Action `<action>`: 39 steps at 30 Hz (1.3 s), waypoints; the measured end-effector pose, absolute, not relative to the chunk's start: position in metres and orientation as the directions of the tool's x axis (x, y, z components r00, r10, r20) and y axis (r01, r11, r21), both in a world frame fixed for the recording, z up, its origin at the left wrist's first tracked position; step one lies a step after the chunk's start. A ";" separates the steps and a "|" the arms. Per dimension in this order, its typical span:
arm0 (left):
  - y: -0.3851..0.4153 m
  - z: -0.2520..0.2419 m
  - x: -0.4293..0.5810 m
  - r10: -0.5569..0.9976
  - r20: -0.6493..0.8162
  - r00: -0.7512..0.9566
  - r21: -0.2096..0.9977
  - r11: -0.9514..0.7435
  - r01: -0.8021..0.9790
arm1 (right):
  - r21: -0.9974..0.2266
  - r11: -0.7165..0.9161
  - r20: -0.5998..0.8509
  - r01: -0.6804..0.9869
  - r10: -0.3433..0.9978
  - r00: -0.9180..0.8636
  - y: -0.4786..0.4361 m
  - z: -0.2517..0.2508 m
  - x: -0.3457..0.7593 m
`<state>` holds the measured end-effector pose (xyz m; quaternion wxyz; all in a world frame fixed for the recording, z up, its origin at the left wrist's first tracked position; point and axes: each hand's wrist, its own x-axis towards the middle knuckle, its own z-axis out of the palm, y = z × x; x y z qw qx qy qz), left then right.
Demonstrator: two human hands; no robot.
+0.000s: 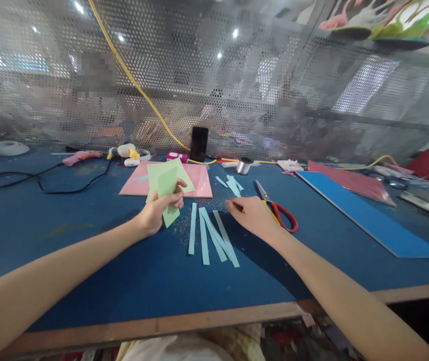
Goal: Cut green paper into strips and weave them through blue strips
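Observation:
A folded piece of light green paper (167, 183) stands tilted in my left hand (153, 215), the thumb in front and the fingers curled round its right edge. Behind it, a paler green sheet (184, 175) lies over pink sheets (202, 180). My right hand (254, 215) rests low over the table with its fingers curled together; whether anything is between the fingertips is hidden. Between the hands lie several light blue paper strips (204, 238). Shorter blue pieces (233, 185) sit just beyond my right hand. Scissors with red handles (287, 219) lie right beside it, partly covered by the hand.
A black phone (199, 143) leans upright at the back, near a spool of wire (243, 165). A long blue board (365, 213) lies on the right. Far left are a pink glue gun (81, 157) and its black cable (48, 185). A perforated metal screen (237, 90) closes off the back.

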<state>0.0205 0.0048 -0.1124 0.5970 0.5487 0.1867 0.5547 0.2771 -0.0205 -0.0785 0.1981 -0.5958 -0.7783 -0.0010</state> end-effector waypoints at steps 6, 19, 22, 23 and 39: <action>-0.001 -0.103 0.021 0.878 0.221 0.424 0.894 -0.009 -0.448 | -0.249 0.313 0.327 0.917 0.918 -0.224 -0.023 -0.076 0.276; -0.048 -0.087 0.037 0.418 -0.183 0.890 0.722 0.671 -0.167 | -0.901 0.380 0.302 0.209 0.895 -0.327 -0.055 -0.077 0.249; -0.053 -0.089 0.039 0.325 -0.192 0.926 0.727 0.681 -0.088 | -0.883 0.416 0.335 0.217 0.882 -0.331 -0.061 -0.074 0.246; -0.054 -0.090 0.040 0.310 -0.191 0.931 0.731 0.678 -0.075 | -0.876 0.426 0.345 0.227 0.881 -0.324 -0.062 -0.073 0.246; -0.060 -0.097 0.047 0.402 -0.081 0.912 0.748 0.629 -0.211 | -0.870 0.422 0.337 0.256 0.886 -0.318 -0.066 -0.074 0.242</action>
